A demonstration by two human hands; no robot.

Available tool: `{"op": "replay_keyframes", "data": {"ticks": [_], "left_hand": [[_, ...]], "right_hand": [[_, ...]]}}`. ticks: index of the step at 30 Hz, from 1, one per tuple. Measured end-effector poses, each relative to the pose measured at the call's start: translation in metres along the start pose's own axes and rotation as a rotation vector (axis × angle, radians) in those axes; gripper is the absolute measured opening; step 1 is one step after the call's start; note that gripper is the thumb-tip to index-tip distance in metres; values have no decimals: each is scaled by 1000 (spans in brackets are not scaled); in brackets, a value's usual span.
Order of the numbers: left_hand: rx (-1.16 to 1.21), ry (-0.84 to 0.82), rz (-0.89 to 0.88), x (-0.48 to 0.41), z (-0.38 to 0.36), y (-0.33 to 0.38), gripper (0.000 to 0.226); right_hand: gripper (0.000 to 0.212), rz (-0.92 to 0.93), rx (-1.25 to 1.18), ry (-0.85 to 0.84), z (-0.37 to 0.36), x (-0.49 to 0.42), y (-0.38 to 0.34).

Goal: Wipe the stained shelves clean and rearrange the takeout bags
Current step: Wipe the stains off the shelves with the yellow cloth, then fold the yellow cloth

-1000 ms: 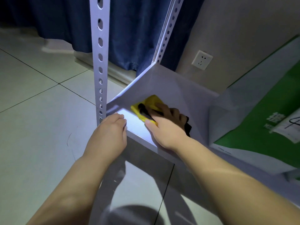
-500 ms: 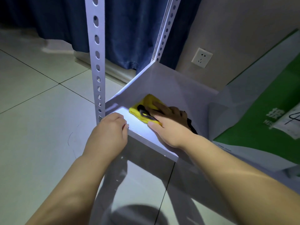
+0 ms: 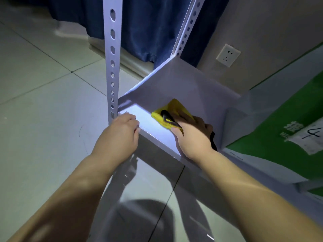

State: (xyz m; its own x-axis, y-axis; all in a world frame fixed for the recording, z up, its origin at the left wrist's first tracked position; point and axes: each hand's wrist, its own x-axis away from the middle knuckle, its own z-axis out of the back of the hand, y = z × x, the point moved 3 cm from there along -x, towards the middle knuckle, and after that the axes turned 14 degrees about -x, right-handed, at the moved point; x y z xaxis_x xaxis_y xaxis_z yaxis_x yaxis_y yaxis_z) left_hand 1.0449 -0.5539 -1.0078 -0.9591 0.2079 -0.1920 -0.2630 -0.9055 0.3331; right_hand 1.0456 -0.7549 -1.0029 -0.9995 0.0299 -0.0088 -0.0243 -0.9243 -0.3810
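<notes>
Wiping step: right hand [image 3: 192, 137] flat, pressing yellow folded cloth [image 3: 172, 109] on white metal shelf [image 3: 183, 84], left hand [image 3: 120, 133] gripping shelf's front edge; next move is probably a sweep toward shelf's back corner.

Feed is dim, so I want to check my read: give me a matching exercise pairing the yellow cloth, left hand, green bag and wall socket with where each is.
Things:
1 yellow cloth
2 left hand
3 green bag
4 wall socket

Places:
A on the wall behind the shelf
B gripping the shelf's front edge beside the post
C on the shelf, pressed under the right hand
D to the right of the cloth

Pairs: 1-C; 2-B; 3-D; 4-A
</notes>
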Motion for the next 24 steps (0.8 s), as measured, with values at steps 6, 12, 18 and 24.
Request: {"op": "replay_keyframes", "data": {"ticks": [6,12,18,24], "left_hand": [[94,-201,-7,46,16,45,36],[183,-220,-32,85,118,73,19],[378,-338,178,99,240,94,37],[778,-411,429,103,361,142,31]], "right_hand": [[41,-51,-206,-203,37,49,-15],[32,-437,-472,-307,101,104,-45],[25,-531,-779,-258,199,161,-124],[28,-454,-1095,-156,317,203,-214]]}}
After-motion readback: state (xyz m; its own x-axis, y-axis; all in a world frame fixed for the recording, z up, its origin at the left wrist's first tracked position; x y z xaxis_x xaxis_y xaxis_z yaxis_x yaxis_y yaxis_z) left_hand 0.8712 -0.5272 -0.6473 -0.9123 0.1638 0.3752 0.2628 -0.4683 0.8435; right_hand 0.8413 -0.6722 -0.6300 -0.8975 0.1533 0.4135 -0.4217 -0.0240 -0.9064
